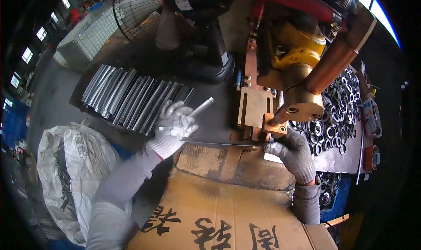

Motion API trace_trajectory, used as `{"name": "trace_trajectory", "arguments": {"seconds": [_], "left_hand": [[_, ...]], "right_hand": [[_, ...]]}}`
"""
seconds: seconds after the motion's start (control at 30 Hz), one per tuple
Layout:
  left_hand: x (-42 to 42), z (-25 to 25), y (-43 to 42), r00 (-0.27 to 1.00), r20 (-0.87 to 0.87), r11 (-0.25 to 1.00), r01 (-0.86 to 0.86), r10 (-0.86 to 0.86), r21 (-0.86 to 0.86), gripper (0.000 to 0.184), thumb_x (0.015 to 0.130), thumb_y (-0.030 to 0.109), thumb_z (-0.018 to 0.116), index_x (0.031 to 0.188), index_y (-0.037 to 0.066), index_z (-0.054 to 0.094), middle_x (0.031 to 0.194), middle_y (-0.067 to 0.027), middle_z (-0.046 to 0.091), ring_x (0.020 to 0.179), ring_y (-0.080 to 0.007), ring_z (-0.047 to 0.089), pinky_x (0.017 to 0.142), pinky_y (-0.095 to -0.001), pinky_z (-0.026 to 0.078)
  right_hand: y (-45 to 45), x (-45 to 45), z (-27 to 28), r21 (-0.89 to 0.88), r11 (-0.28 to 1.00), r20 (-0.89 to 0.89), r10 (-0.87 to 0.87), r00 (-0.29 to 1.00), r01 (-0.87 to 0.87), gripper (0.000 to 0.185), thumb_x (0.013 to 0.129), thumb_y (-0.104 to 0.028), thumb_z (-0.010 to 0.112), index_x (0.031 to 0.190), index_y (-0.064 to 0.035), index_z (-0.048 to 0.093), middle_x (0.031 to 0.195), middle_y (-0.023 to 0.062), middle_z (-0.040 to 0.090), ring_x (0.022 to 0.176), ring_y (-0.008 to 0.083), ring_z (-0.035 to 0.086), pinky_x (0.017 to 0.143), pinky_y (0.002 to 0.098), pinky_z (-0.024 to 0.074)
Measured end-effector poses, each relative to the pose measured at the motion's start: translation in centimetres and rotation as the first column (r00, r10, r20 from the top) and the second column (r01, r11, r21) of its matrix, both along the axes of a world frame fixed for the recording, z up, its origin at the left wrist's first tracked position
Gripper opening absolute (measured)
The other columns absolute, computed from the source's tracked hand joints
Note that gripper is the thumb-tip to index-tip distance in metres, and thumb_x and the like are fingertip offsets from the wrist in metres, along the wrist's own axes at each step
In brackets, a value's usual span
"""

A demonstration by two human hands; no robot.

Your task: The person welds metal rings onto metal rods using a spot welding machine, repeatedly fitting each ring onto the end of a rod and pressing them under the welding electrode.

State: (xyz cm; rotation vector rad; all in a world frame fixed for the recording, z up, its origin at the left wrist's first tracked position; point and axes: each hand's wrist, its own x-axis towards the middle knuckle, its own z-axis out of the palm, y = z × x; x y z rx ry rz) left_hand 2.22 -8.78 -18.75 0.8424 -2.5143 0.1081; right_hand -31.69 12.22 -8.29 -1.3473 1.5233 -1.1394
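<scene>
My left hand [177, 125], in a pale knitted glove, is closed around a short metal tube [204, 106] that points up and to the right. It is at the front edge of the dark bench, just right of a row of similar metal tubes [127, 96]. My right hand [294, 154], in a grey glove, is at the welding machine, just below its copper electrode block [275, 124]. Its fingers are bent and pressed together under the block. What they hold, if anything, is hidden. Above the block a thick copper arm [331, 72] passes through a brass-coloured holder [302, 94].
Many metal rings [335, 123] lie heaped on the right, with more in a blue crate [335, 202] below. A caged fan [140, 13] stands at the back. A cardboard sheet [219, 206] covers the near side. A white woven sack [87, 162] stands at left.
</scene>
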Motion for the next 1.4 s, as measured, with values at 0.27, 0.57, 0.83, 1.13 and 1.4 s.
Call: {"name": "trace_trajectory", "arguments": {"seconds": [0.27,0.57,0.83,1.13,1.4], "left_hand": [[0.7,0.3,0.2,0.984,0.146,0.994,-0.11,0.106,0.022,0.029,0.094,0.033,0.081,0.112,0.011,0.079,0.138,-0.0086,0.07,0.144,-0.0336,0.056,0.127,-0.0545,0.039],[0.5,0.5,-1.6,0.972,0.22,0.994,-0.072,0.087,-0.077,0.03,0.099,0.032,0.075,0.114,0.007,0.077,0.133,-0.0125,0.072,0.137,-0.0371,0.059,0.122,-0.0556,0.043],[0.3,0.8,-1.7,0.993,-0.023,0.972,-0.112,0.119,0.207,0.027,0.098,0.027,0.078,0.11,0.003,0.078,0.124,-0.0172,0.075,0.121,-0.0392,0.067,0.116,-0.0523,0.048],[0.9,10.2,-1.2,0.86,-0.361,0.432,0.189,0.36,0.882,0.032,0.108,0.006,0.071,0.139,0.003,0.073,0.118,-0.0071,0.079,0.097,-0.0123,0.074,0.087,-0.0307,0.061],[-4.8,15.3,0.9,0.944,0.14,0.837,0.189,-0.299,0.514,0.061,0.101,0.038,0.082,0.152,0.009,0.065,0.125,-0.0185,0.076,0.116,-0.0371,0.074,0.103,-0.0505,0.057]], "right_hand": [[-0.2,-0.1,0.0,0.043,0.999,0.035,0.0,0.999,-0.002,0.049,0.097,-0.008,0.087,0.141,0.0027,0.07,0.128,0.0072,0.078,0.113,0.0144,0.07,0.101,0.0326,0.0589],[-0.1,-0.4,-0.4,0.041,0.999,-0.004,0.018,1.0,-0.017,0.049,0.097,-0.006,0.087,0.142,0.003,0.069,0.128,0.0068,0.077,0.116,0.0149,0.07,0.104,0.0331,0.058],[-0.1,-0.1,0.0,0.037,0.999,0.005,0.004,1.0,-0.004,0.049,0.097,-0.006,0.087,0.142,0.0033,0.069,0.128,0.0064,0.078,0.116,0.0145,0.07,0.104,0.0333,0.0579],[-0.2,0.4,0.1,0.059,0.997,0.073,-0.055,0.996,0.051,0.044,0.093,-0.01,0.091,0.133,-0.0005,0.074,0.124,0.0049,0.079,0.113,0.0144,0.07,0.103,0.0343,0.0565],[-0.4,0.0,-0.6,0.091,0.994,0.111,-0.077,0.991,0.067,0.047,0.09,-0.005,0.093,0.132,0.0007,0.073,0.119,0.0037,0.079,0.11,0.0136,0.071,0.1,0.0332,0.0595]]}}
